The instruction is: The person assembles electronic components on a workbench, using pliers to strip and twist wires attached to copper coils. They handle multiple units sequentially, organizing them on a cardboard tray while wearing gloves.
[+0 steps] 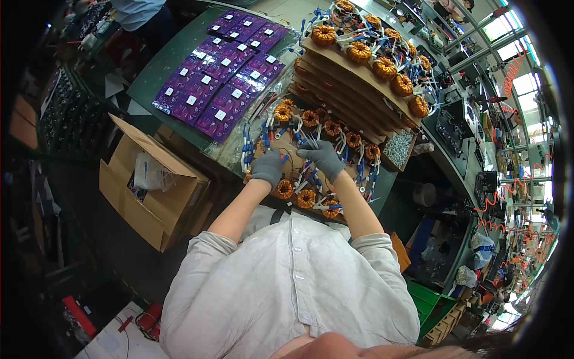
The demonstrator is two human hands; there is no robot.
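Note:
My left hand (267, 167), in a grey glove, is closed with its fingertips at a wire with a blue sleeve (286, 158). To its right my right hand (323, 159), also gloved, is closed around a slim, pale metal tool that looks like tweezers (311, 142). Both hands are over a cardboard sheet (278, 145) that carries copper-wound ring coils (306, 198) along its near and far sides. Blue, white and red leads run from the coils between and around my hands. The exact contact at my fingertips is too small to make out.
Stacked cardboard layers (344, 90) with more coils on top stand beyond my right hand. Purple circuit boards (224, 75) cover the table's far left. A box of small metal parts (398, 148) sits at the right. An opened carton (149, 182) stands at the left; a person (137, 13) is beyond.

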